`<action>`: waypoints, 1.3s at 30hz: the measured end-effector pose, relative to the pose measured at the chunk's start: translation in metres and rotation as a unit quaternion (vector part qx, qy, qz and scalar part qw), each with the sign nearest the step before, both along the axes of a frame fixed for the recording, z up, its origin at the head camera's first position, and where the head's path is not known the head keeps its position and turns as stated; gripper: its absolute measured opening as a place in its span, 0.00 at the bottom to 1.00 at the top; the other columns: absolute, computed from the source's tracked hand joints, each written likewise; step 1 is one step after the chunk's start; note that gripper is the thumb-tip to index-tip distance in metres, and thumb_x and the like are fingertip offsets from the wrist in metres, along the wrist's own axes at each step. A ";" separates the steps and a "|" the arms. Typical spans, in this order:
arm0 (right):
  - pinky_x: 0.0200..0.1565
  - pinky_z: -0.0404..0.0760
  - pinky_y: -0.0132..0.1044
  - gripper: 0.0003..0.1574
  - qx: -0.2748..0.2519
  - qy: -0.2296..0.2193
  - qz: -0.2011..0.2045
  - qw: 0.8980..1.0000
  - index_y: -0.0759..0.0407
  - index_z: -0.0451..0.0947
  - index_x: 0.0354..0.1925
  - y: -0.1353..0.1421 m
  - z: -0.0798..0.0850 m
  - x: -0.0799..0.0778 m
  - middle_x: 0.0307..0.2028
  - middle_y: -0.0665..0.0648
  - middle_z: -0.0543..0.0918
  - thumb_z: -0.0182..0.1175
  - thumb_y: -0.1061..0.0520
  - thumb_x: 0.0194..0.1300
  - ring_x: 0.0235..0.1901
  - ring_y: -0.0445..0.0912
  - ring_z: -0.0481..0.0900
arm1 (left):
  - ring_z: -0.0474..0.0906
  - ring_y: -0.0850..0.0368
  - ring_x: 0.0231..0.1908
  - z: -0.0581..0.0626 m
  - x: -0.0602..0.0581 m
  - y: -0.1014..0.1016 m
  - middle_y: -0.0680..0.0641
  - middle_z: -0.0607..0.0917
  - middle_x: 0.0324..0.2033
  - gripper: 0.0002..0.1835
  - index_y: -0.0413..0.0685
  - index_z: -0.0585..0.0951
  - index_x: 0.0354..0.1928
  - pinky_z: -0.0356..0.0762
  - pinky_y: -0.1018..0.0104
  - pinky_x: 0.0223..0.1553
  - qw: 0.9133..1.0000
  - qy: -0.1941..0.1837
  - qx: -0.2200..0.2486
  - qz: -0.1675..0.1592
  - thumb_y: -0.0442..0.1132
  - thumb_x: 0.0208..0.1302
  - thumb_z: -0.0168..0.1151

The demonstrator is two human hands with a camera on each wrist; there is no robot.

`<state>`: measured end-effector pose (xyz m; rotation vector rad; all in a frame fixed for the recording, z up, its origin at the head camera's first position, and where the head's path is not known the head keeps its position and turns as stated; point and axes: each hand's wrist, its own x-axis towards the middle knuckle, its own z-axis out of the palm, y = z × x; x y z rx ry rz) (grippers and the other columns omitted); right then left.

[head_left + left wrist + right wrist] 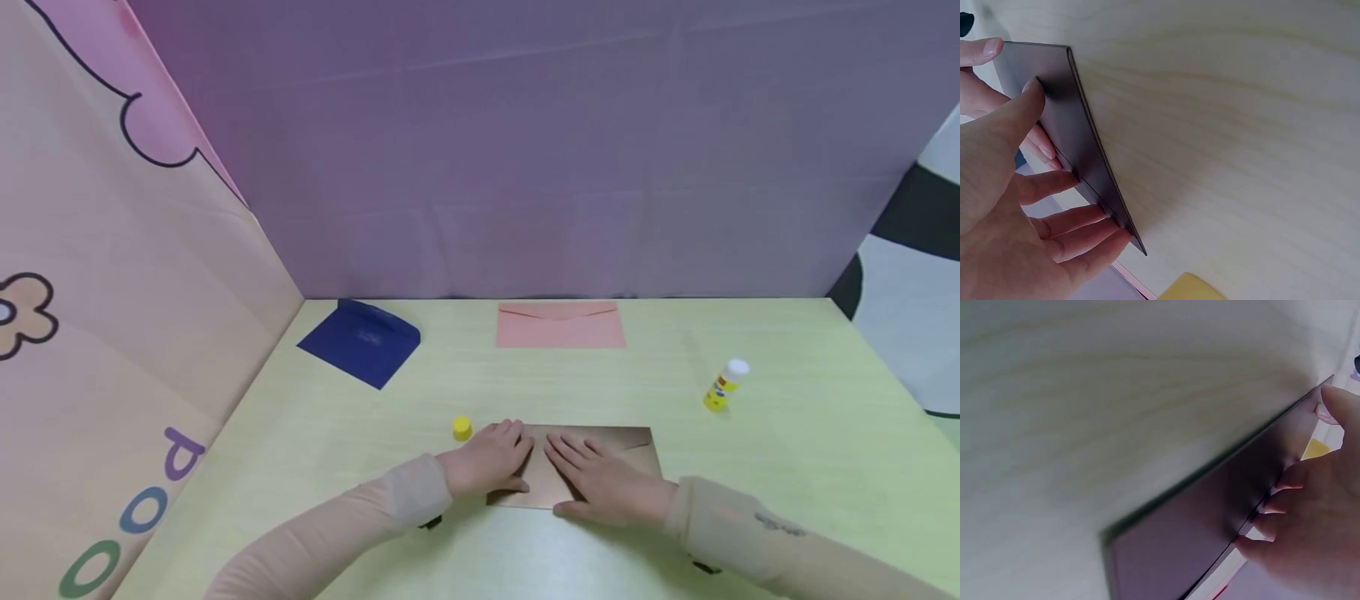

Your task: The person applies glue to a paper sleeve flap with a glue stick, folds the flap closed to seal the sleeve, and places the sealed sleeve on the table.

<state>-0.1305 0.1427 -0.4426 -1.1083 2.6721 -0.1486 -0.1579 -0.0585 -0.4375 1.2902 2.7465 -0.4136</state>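
A brown paper envelope lies flat on the table in front of me, its flap line running along the far side. On its left end rests my left hand, fingertips pressing the paper near the flap line and the thumb lower down. My right hand lies spread over the middle and right part, fingers extended across the flap. In the left wrist view the thumb and fingers touch the envelope without curling round it. The right wrist view shows the right fingertips along the flap edge of the envelope.
A small yellow cap sits just beyond my left hand. To the right stands a yellow and white glue stick. A dark blue envelope with its flap raised lies at the back left, and a pink envelope at the back middle.
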 end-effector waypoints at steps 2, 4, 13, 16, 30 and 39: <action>0.62 0.48 0.51 0.48 -0.006 -0.005 0.000 1.000 0.64 0.51 0.65 0.001 0.000 0.000 0.66 0.61 0.51 0.42 0.32 0.60 0.65 0.54 0.47 | 0.65 0.60 0.43 0.000 0.000 0.000 0.50 0.69 0.44 0.34 0.45 0.67 0.57 0.66 0.68 0.50 1.000 0.001 -0.001 0.000 0.63 0.57 0.46; 0.62 0.48 0.51 0.48 -0.009 -0.015 -0.002 1.000 0.64 0.51 0.65 0.003 0.000 -0.001 0.66 0.60 0.50 0.43 0.32 0.60 0.65 0.54 0.47 | 0.65 0.60 0.43 0.000 0.000 0.000 0.50 0.69 0.43 0.34 0.45 0.67 0.56 0.66 0.68 0.50 1.000 0.003 -0.002 -0.001 0.63 0.57 0.46; 0.63 0.47 0.48 0.50 0.001 -0.028 -0.009 1.000 0.62 0.48 0.66 0.015 -0.006 0.000 0.67 0.58 0.49 0.41 0.30 0.60 0.66 0.51 0.45 | 0.66 0.59 0.44 -0.001 0.000 0.000 0.49 0.69 0.44 0.35 0.45 0.66 0.57 0.66 0.68 0.50 1.000 0.008 -0.001 -0.002 0.64 0.57 0.46; 0.63 0.47 0.48 0.50 -0.005 -0.028 -0.009 1.000 0.63 0.49 0.66 0.020 -0.007 0.002 0.66 0.60 0.50 0.41 0.30 0.60 0.65 0.53 0.46 | 0.65 0.60 0.43 -0.002 0.000 -0.001 0.50 0.69 0.44 0.34 0.45 0.66 0.57 0.67 0.69 0.49 1.000 0.009 0.001 -0.005 0.64 0.57 0.46; 0.63 0.48 0.50 0.50 -0.031 -0.067 -0.041 0.996 0.63 0.49 0.66 0.040 -0.002 0.004 0.67 0.60 0.49 0.42 0.30 0.59 0.65 0.53 0.47 | 0.65 0.60 0.41 -0.002 0.000 -0.003 0.50 0.69 0.42 0.33 0.45 0.67 0.55 0.68 0.70 0.46 1.000 0.013 0.007 -0.008 0.63 0.57 0.47; 0.62 0.50 0.51 0.48 -0.043 -0.076 -0.060 0.994 0.63 0.49 0.66 0.047 0.000 0.005 0.66 0.60 0.49 0.42 0.32 0.61 0.65 0.54 0.48 | 0.65 0.60 0.39 -0.002 0.001 -0.004 0.51 0.69 0.39 0.32 0.45 0.69 0.53 0.68 0.70 0.46 0.999 0.030 0.004 -0.019 0.63 0.57 0.46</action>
